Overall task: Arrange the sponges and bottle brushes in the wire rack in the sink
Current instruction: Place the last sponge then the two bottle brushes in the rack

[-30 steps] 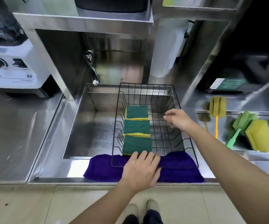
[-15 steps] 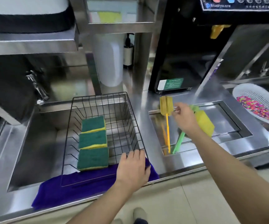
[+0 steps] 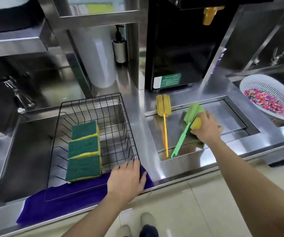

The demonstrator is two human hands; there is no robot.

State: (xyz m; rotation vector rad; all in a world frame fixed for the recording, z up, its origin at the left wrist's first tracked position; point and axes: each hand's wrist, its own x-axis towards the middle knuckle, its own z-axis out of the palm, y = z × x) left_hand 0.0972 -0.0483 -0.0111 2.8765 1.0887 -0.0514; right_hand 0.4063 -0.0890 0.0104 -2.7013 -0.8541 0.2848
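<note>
A black wire rack (image 3: 129,132) sits in the left sink on a purple cloth (image 3: 79,194). Three green-and-yellow sponges (image 3: 84,148) lie in a row along its left side. My left hand (image 3: 126,179) rests flat on the rack's near right corner, holding nothing. In the shallow steel recess (image 3: 223,115) to the right lie a yellow bottle brush (image 3: 163,115) and a green bottle brush (image 3: 184,132). My right hand (image 3: 206,128) closes over a yellow sponge (image 3: 196,124) beside the green brush's head.
A tap (image 3: 16,96) stands at the sink's back left. A white container (image 3: 97,59) and a pump bottle (image 3: 120,47) stand behind the rack. A black machine (image 3: 178,45) rises behind the recess. A white colander (image 3: 272,98) of coloured beads sits far right.
My right hand left the rack, crossed to the right recess and closed on the yellow sponge. The view swung right. My left hand stayed at the rack's near edge.
</note>
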